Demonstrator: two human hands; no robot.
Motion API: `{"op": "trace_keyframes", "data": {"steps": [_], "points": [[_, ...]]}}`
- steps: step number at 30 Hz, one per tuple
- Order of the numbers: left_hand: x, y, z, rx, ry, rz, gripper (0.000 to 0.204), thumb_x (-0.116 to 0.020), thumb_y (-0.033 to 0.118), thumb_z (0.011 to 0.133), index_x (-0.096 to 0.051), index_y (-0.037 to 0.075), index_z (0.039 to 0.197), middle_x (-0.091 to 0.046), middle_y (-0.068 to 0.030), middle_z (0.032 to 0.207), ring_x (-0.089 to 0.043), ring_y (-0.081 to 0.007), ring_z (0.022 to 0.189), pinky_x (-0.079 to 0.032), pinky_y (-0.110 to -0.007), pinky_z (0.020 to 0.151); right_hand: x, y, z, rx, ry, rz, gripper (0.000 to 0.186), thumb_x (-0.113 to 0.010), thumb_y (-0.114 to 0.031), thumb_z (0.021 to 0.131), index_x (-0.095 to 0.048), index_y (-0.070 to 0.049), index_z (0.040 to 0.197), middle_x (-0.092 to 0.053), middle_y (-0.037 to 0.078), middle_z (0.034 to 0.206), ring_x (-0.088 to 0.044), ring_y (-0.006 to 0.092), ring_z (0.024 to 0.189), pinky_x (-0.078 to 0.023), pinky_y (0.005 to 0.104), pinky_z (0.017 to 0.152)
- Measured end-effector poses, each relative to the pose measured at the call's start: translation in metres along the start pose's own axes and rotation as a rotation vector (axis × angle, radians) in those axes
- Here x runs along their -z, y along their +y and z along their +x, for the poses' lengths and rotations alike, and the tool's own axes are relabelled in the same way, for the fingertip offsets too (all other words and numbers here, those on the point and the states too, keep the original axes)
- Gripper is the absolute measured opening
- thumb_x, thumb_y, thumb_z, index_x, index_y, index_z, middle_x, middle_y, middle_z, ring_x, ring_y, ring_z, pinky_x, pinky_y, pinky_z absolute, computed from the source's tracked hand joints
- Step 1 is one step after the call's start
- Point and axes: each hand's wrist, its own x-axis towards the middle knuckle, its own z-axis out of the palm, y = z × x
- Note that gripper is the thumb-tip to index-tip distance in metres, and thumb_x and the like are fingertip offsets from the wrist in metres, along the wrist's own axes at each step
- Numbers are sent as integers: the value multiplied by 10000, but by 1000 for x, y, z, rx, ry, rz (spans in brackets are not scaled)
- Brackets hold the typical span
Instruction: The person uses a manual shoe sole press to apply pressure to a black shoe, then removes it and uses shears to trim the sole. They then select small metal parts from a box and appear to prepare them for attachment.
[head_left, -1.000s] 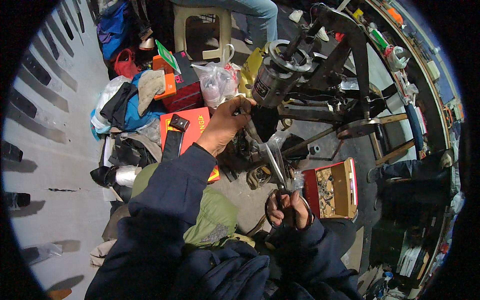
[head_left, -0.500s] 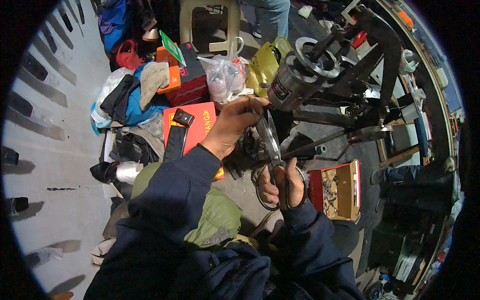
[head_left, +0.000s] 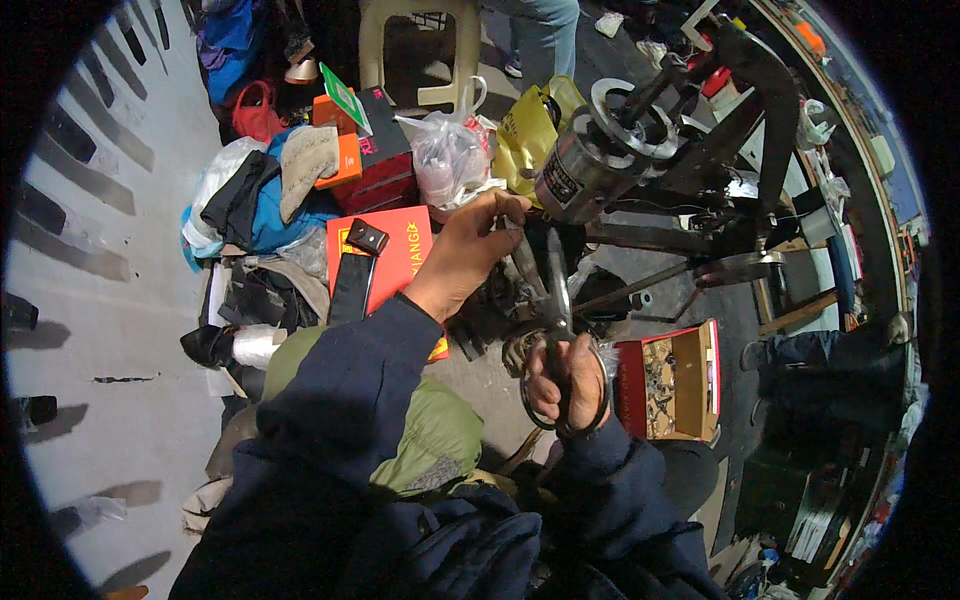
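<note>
My right hand (head_left: 568, 382) has its fingers through the black loop handles of a pair of metal scissors (head_left: 560, 290). The blades point away from me, pressed nearly together. Left of the blade tips, my left hand (head_left: 462, 250) is closed in a pinch, thumb against fingertips. Whatever sits in that pinch is too small and dark to make out. Just beyond both hands stands a dark metal machine with a shiny cylindrical head (head_left: 580, 172). The space under my left fingers is dark and cluttered.
To the left lies a red box (head_left: 400, 240) with a black strap-like piece on it. An open red carton (head_left: 680, 385) with small parts sits at the right. Beyond are a clear plastic bag (head_left: 448, 160), a yellow bag (head_left: 522, 140), and a plastic stool (head_left: 470, 50) near another person's leg.
The scissor blades have come together from a spread position, and my right fingers have curled in around the handles. My left hand has shifted only slightly.
</note>
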Motion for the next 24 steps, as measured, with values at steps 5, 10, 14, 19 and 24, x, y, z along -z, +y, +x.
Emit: {"op": "trace_keyframes", "data": {"steps": [5,10,14,19,24], "points": [[-15,-2,-11,-227,63,432,698,-806,103,784,-456,85,1387,-556,-120,1294,-529,-248,1225,-383,-348,1078,26,9,-39,111,246,-52,654,-409,-643,1040,-555,-12,948,-426,23,573,-376,122,436,-301,263,399],[-18,-5,-15,-143,130,451,799,-867,161,754,-419,132,1416,-579,-162,1270,-563,-300,1204,-436,-377,1041,40,27,-70,111,346,-56,651,-416,-642,1037,-562,-14,947,-423,26,577,-393,144,465,-336,283,448],[-6,-2,-19,-70,165,190,745,-839,137,785,-429,138,1407,-600,-129,1241,-579,-239,1157,-471,-357,993,43,33,-87,78,268,-103,565,-481,-541,1054,-583,13,1012,-483,48,636,-468,156,517,-399,305,512],[-1,1,-35,-115,156,147,765,-831,102,792,-412,140,1431,-577,-115,1278,-562,-208,1154,-461,-338,998,33,30,-99,64,137,-184,571,-471,-543,1055,-596,13,1014,-508,60,646,-520,161,549,-418,302,531],[-3,-7,-40,-279,213,478,875,-843,61,758,-370,156,1487,-513,-102,1386,-547,-243,1252,-462,-378,1053,14,18,-94,-24,-47,-163,682,-419,-632,1041,-603,25,1035,-531,32,684,-527,135,592,-418,286,564]]}}
